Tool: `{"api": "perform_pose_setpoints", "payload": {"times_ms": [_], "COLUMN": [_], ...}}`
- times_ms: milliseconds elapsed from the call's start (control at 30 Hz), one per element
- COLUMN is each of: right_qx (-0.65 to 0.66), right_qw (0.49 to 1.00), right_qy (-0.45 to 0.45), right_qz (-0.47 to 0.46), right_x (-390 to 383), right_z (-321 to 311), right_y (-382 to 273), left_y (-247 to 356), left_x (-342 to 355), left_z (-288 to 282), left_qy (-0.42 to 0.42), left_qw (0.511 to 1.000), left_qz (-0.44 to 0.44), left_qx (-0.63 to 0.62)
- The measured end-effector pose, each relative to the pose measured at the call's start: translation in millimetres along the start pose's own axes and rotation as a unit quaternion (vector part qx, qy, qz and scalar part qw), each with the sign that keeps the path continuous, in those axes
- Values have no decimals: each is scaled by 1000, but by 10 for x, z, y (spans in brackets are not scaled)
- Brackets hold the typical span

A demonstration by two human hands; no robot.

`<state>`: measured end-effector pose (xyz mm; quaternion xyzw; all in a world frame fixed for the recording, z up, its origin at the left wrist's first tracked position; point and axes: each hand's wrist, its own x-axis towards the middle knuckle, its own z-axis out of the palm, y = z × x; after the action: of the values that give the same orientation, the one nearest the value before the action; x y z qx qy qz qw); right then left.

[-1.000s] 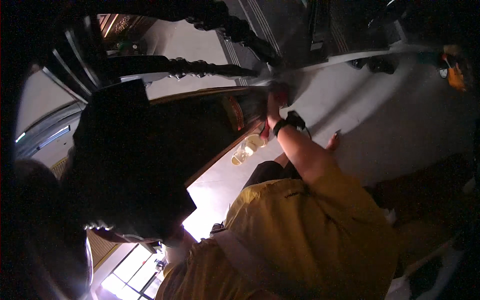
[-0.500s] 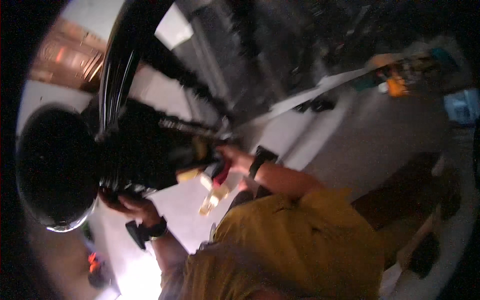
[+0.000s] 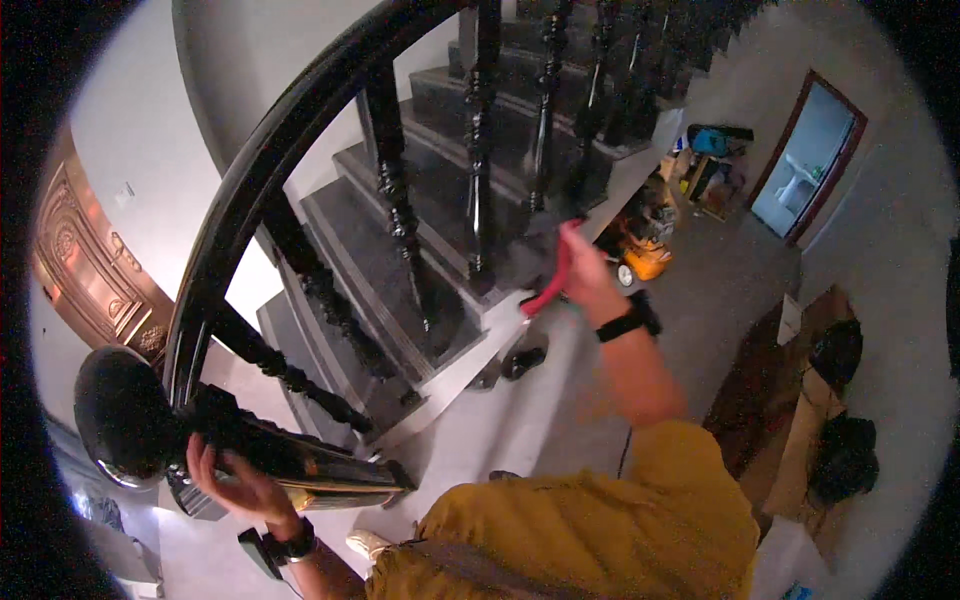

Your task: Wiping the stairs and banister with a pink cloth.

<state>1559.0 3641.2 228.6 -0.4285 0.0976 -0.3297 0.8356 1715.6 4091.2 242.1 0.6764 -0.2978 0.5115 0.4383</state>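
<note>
My right hand [image 3: 592,272] is stretched out to the side of the staircase and grips a red-handled tool [image 3: 552,285]. The tool's upper end is blurred, close to the foot of a black turned baluster [image 3: 480,170] at the edge of a grey step [image 3: 400,290]. My left hand [image 3: 238,488] is wrapped on the black newel post [image 3: 290,460], just below its round knob [image 3: 122,412]. Both wrists carry a dark band. The curved black handrail [image 3: 275,165] rises from the post over the balusters.
A yellow machine [image 3: 645,260] and a pile of clutter [image 3: 708,165] sit on the floor by the stairs. An open doorway [image 3: 812,160] is at the far right. Cardboard and dark bags [image 3: 828,410] line the right wall. A dark object [image 3: 525,360] lies below the steps; an ornate copper door [image 3: 90,270] stands left.
The view has swung up toward the stairs. My right hand moved from near the newel post out to the step edge with the red-handled tool. My left hand stays on the post.
</note>
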Motion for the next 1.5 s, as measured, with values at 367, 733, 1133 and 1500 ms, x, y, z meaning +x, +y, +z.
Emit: {"api": "perform_pose_setpoints", "payload": {"times_ms": [367,733,1133,1500], "right_qx": [-324,-776,-615,-652], "right_qw": [904,456,544,712], "right_qy": [195,58,37,112], "right_qz": [-199,-431,-570,-236], "right_x": [-377,778,2913,3039], "right_z": [-1357,-452,1341,1067], "right_y": [-1762,-1438,-1172,-686], "left_y": [588,277,155,95], "left_x": [1274,2180,2053,2060], "left_z": [2252,3043,3144,3201], "left_qy": [-37,-275,-172,-131], "left_qw": [988,958,970,946], "left_qz": [149,3,55,87], "left_qx": [-21,86,162,285]}}
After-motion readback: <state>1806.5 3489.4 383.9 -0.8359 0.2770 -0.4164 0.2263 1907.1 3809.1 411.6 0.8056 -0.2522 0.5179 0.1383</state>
